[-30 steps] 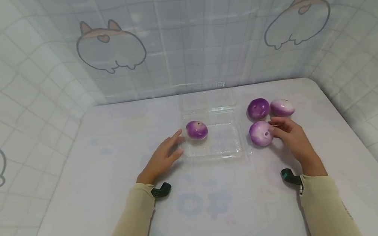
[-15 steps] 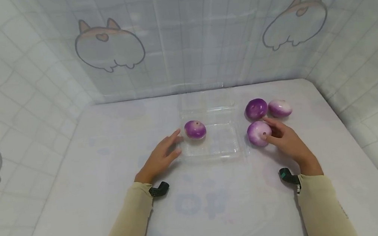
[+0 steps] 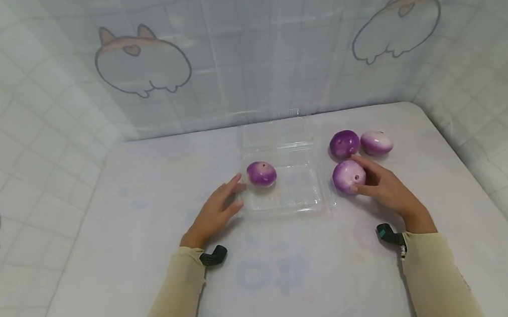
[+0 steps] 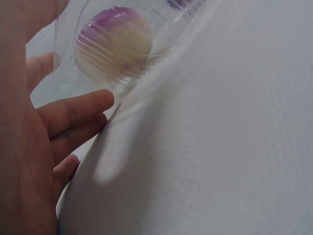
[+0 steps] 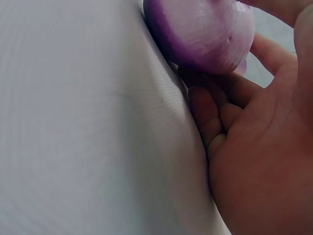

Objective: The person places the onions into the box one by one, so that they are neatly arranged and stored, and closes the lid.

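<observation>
My right hand [image 3: 385, 187] holds a round purple-and-white onion [image 3: 346, 176], the thumb on its near side and the fingers on its far side. In the right wrist view this onion [image 5: 200, 34] sits close over the cloth, with some fingers curled beneath it. A second onion [image 3: 261, 174] lies at the left side of a clear plastic clamshell box [image 3: 290, 210], whose lid is folded back. At the box's left edge is my left hand [image 3: 215, 212], its fingers extended and holding nothing. The ribbed box wall shows in front of the onion [image 4: 115, 44] in the left wrist view.
Two more onions, a dark purple one [image 3: 344, 144] and a paler one [image 3: 376, 143], lie side by side just behind the held one. A pale cloth [image 3: 148, 188] covers the table. A checked curtain [image 3: 245, 53] hangs along its back edge.
My right thumb and fingers have closed further around the near onion, from its right side. The left hand stays beside the box. The whole head view has shifted slightly.
</observation>
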Tool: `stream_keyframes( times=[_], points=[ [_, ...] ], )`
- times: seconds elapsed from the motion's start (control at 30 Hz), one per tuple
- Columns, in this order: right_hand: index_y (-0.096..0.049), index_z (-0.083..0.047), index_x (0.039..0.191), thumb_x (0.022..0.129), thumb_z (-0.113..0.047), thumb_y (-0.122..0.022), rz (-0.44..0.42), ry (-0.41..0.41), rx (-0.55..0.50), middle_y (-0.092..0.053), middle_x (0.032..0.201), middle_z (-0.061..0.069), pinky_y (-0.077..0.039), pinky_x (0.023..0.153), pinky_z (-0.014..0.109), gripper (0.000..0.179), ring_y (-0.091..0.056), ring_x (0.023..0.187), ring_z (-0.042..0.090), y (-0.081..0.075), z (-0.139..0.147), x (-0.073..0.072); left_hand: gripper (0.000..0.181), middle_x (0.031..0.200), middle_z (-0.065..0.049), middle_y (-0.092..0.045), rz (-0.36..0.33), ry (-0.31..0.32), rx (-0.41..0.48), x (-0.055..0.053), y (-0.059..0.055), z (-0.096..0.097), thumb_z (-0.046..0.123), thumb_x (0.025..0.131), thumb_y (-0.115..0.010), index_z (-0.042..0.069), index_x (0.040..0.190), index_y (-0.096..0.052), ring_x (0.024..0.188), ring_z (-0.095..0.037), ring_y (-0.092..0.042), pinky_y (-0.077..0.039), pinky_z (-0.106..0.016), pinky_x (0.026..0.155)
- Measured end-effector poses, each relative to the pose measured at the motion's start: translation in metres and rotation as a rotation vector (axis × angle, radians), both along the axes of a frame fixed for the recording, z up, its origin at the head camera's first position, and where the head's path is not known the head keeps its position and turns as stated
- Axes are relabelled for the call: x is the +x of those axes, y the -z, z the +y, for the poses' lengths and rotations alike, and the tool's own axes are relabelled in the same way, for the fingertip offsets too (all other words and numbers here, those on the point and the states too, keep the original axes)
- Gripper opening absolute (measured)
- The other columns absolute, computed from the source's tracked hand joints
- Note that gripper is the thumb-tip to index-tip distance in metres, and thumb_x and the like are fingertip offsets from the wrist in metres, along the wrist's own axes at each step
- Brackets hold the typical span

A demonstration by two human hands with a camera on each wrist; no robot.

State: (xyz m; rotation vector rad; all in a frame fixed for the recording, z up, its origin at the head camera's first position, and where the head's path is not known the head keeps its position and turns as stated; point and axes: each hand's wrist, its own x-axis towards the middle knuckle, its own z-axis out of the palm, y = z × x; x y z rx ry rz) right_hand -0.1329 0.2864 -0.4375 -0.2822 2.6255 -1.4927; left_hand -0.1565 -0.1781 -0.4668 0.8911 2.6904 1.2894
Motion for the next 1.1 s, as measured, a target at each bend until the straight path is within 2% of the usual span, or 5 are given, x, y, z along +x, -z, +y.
stream_keyframes(
  times=[0.27, 0.4, 0.53, 0.67, 1.1],
  points=[
    [-0.034, -0.025, 0.158, 0.092, -0.029, -0.075, 0.004, 0.019, 0.032, -0.035, 0.16, 0.008, -0.03, 0.113, 0.058, 0.077, -0.036, 0.142, 0.034, 0.0022, -0.0011, -0.0006, 0.066, 0.143, -0.001, -0.057, 0.003, 0.002, -0.008, 0.0001, 0.0016, -0.0008, 0.04, 0.102, -0.055, 0.022, 0.16, -0.028, 0.143, -0.023, -0.036, -0.021, -0.05, 0.119],
    [-0.034, -0.023, 0.158, 0.095, -0.031, -0.072, 0.024, 0.04, 0.049, -0.038, 0.158, 0.009, -0.034, 0.112, 0.049, 0.074, -0.041, 0.139, 0.033, 0.0032, -0.0003, -0.0027, 0.067, 0.144, 0.0, -0.057, 0.002, -0.002, -0.007, -0.0009, 0.0005, 0.0, 0.04, 0.102, -0.055, 0.024, 0.161, -0.027, 0.145, -0.024, -0.033, -0.018, -0.05, 0.12],
    [-0.035, -0.024, 0.158, 0.095, -0.032, -0.071, 0.014, 0.063, 0.039, -0.04, 0.156, 0.008, -0.037, 0.109, 0.031, 0.072, -0.043, 0.136, 0.029, 0.0011, -0.0005, -0.0035, 0.067, 0.145, 0.001, -0.056, -0.012, -0.01, -0.015, -0.0016, -0.0003, 0.0, 0.042, 0.102, -0.055, 0.027, 0.161, -0.025, 0.144, -0.023, -0.034, -0.02, -0.052, 0.119],
    [-0.036, -0.02, 0.157, 0.096, -0.029, -0.07, 0.03, 0.054, 0.009, -0.041, 0.155, 0.011, -0.034, 0.097, 0.011, 0.071, -0.044, 0.135, 0.031, -0.0004, -0.0015, -0.0043, 0.068, 0.144, 0.001, -0.056, -0.011, -0.006, -0.015, -0.0031, -0.0007, -0.0004, 0.041, 0.102, -0.055, 0.027, 0.161, -0.025, 0.143, -0.024, -0.036, -0.022, -0.053, 0.118],
    [-0.037, -0.019, 0.157, 0.095, -0.027, -0.071, 0.053, 0.071, -0.028, -0.044, 0.152, 0.016, -0.035, 0.096, 0.01, 0.071, -0.046, 0.132, 0.032, 0.0019, -0.0059, -0.0073, 0.067, 0.143, 0.002, -0.057, -0.006, -0.003, -0.009, -0.005, 0.0016, -0.0029, 0.04, 0.102, -0.055, 0.021, 0.16, -0.027, 0.141, -0.021, -0.039, -0.024, -0.051, 0.117]
  ],
)
